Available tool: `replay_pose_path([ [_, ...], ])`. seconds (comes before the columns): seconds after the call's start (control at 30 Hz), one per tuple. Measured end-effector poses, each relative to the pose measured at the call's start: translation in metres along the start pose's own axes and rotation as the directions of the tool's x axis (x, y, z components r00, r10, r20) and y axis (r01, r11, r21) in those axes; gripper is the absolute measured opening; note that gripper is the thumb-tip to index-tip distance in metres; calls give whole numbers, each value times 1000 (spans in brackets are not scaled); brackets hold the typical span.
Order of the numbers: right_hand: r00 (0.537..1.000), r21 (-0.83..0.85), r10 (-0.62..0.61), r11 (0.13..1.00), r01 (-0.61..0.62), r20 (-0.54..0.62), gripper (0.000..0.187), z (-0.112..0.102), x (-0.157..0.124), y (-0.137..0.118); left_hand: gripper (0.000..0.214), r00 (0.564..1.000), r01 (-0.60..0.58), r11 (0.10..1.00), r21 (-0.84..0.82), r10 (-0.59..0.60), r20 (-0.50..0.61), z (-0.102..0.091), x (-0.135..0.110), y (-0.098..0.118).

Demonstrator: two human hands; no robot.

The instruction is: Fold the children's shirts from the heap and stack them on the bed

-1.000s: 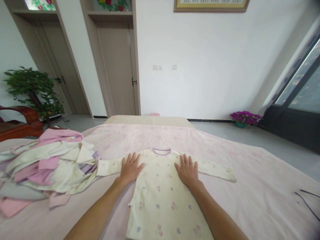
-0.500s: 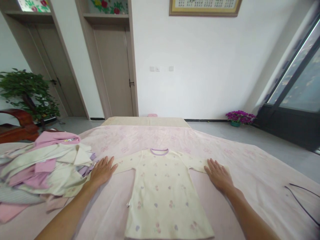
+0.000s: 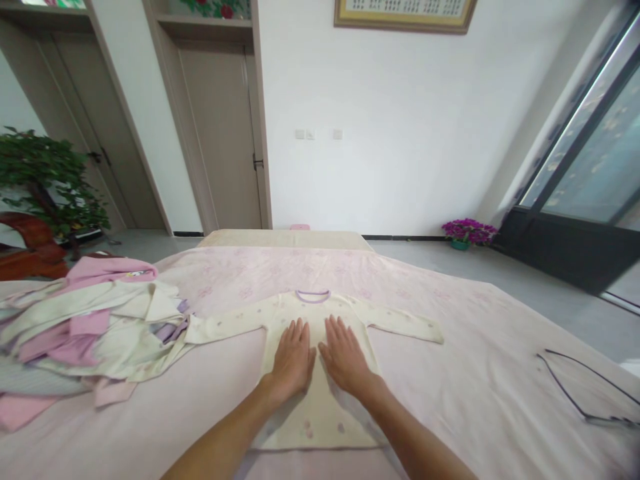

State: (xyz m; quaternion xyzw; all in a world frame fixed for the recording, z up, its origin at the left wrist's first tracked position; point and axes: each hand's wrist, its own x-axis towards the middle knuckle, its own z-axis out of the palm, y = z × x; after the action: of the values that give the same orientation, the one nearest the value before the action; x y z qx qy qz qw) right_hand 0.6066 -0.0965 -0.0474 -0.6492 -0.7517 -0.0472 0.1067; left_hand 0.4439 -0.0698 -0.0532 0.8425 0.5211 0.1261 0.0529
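A cream long-sleeved child's shirt (image 3: 313, 407) with a purple neckband and small printed motifs lies spread on a pink bedsheet (image 3: 480, 400). Its sleeves stretch out to both sides, the left one reaching the clothes pile. My left hand (image 3: 294, 357) rests flat on the shirt's chest, fingers extended. Beside it, a small gap away, my right hand (image 3: 346, 357) lies flat on the same cloth. Neither hand grips anything. Part of the shirt's body is hidden under my hands and forearms.
A heap of pink, cream and grey clothes (image 3: 95, 327) sits on the left. Dark-framed glasses (image 3: 575, 403) lie at the right. Beyond the bed are a potted plant (image 3: 43, 180), a wooden chair (image 3: 30, 247), purple flowers (image 3: 469, 231) and a closed door (image 3: 220, 133).
Both hands have moved inward from the sleeves to the middle of the shirt's chest. The sleeves are now uncovered. The view has shifted slightly, showing more of the glasses.
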Motion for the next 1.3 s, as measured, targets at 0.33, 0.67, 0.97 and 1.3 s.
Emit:
replay_pose_path([
  [0.33,999,-78,28,996,-31,-34,64,0,-59,47,63,998,-64,997,49,64,-2,-8,-63,-31],
  [0.67,998,-84,59,995,-59,-11,60,-24,-68,11,59,994,-102,993,66,104,-24,-23,-79,-2],
  [0.97,988,-24,-132,991,131,-77,59,-5,-98,2,64,981,-191,982,2,191,47,-15,-114,-15],
  [1.3,996,-28,37,999,-35,77,52,-45,-94,58,56,991,-122,992,-38,123,51,-24,-140,-67],
])
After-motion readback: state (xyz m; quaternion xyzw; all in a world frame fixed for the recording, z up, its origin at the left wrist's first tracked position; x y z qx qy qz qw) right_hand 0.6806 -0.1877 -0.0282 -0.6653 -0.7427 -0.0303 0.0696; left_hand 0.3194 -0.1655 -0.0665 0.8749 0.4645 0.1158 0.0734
